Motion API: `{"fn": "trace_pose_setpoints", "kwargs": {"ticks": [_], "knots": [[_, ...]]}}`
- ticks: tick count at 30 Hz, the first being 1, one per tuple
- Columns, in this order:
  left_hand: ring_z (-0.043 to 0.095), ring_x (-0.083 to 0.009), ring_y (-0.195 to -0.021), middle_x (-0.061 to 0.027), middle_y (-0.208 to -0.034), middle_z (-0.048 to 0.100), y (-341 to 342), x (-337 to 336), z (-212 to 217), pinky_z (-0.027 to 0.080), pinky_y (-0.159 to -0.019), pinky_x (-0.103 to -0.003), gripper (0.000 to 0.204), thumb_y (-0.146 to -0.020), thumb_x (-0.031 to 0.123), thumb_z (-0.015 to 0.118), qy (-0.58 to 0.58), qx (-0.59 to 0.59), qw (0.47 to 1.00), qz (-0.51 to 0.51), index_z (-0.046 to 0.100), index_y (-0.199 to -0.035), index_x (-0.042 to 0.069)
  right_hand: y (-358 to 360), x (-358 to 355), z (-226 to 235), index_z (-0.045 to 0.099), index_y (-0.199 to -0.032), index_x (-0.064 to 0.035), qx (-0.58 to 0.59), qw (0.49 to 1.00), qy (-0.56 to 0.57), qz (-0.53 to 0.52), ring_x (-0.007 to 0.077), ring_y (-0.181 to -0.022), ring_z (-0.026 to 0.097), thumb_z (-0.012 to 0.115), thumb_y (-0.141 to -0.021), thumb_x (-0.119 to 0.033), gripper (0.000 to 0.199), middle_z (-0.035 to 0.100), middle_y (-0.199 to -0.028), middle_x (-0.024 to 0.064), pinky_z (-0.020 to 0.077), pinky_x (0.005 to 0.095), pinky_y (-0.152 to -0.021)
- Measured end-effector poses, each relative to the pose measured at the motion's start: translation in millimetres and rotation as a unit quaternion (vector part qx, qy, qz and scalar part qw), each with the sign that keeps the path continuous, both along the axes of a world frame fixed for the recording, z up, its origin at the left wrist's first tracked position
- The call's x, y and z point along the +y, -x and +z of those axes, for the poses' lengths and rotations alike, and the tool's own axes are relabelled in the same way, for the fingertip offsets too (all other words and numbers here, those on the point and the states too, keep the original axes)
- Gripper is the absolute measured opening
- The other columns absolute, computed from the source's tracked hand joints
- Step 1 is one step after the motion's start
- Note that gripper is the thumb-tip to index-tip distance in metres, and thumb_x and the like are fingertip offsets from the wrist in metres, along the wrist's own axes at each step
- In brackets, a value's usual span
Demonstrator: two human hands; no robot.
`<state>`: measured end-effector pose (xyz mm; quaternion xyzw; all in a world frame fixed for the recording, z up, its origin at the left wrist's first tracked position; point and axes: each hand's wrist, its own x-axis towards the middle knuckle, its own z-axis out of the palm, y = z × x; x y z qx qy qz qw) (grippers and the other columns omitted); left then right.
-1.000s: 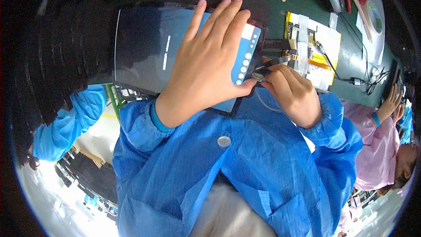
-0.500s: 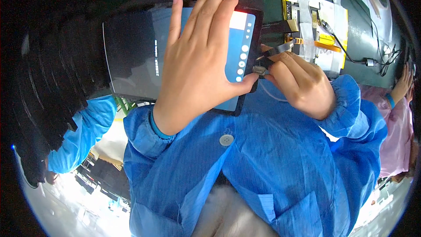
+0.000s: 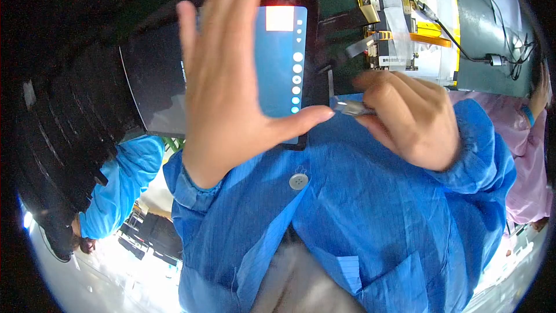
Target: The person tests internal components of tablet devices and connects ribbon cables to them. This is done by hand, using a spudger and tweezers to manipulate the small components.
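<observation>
My left hand (image 3: pixel 229 81) is spread over a tablet (image 3: pixel 278 64) whose lit screen shows blue, a white square and a column of round white icons. Its fingers are stretched out and smeared by motion; the thumb points right, past the tablet's right edge. To the right of the tablet, my right hand (image 3: pixel 408 119) has its fingers curled around a small silvery plug-like piece (image 3: pixel 352 106). Motion blur hides its exact kind. The tip of that piece lies close to my left thumb, with a narrow gap between them.
Beyond my right hand lies an opened circuit board assembly (image 3: pixel 399 23) with yellow edges, clear tape and an orange ribbon cable (image 3: pixel 430 40). A black cable (image 3: pixel 452 61) runs from it rightward. Other people's sleeves, light blue (image 3: pixel 124 179) and pink (image 3: pixel 524 162), show at both sides.
My right hand has drawn back from the tablet's edge with the silvery piece. My left hand has shifted left, and its thumb no longer touches that piece. The view has shifted slightly.
</observation>
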<state>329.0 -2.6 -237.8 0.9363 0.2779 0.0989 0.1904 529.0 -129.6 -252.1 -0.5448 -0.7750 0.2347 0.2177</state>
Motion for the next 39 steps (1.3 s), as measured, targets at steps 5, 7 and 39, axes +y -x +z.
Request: {"fn": "trace_pose_setpoints", "kwargs": {"ticks": [5, 7, 39], "knots": [[0.024, -0.0280, -0.138, -0.0169, -0.147, 0.030, 56.6, 15.9, 9.5, 0.012, -0.113, -0.040, 0.084, -0.086, 0.056, 0.050, -0.079, -0.093, 0.989, 0.084, 0.026, -0.143, -0.001, -16.9, -0.5, 11.5, 0.049, -0.079, -0.0039, 0.377, 0.867, 0.325, 0.039, 0.0247, -0.061, 0.053, 0.047, -0.096, -0.019, 0.023, 0.051, -0.068, 0.0106, 0.0445, 0.0327, -0.058], [0.031, -0.0298, -0.135, -0.0168, -0.145, 0.035, 82.5, 18.9, 4.7, 0.019, -0.111, -0.042, 0.076, -0.086, 0.051, 0.053, -0.074, -0.086, 0.977, 0.183, 0.033, -0.141, 0.004, -16.8, -1.9, 12.5, 0.051, -0.083, -0.0017, 0.443, 0.806, 0.392, 0.014, 0.0213, -0.061, 0.052, 0.043, -0.099, -0.022, 0.027, 0.051, -0.070, 0.0094, 0.0421, 0.0272, -0.058], [0.030, -0.0244, -0.137, -0.0173, -0.144, 0.038, 125.9, 17.3, -30.6, 0.020, -0.111, -0.033, 0.060, -0.089, 0.029, 0.054, 0.170, -0.262, 0.895, 0.320, 0.039, -0.138, -0.002, 17.5, 5.6, -15.2, 0.056, -0.089, -0.0004, 0.026, 0.998, 0.060, -0.018, 0.0305, -0.065, 0.059, 0.067, -0.079, -0.003, 0.015, 0.059, -0.076, 0.0142, 0.0458, 0.0380, -0.057]]}}
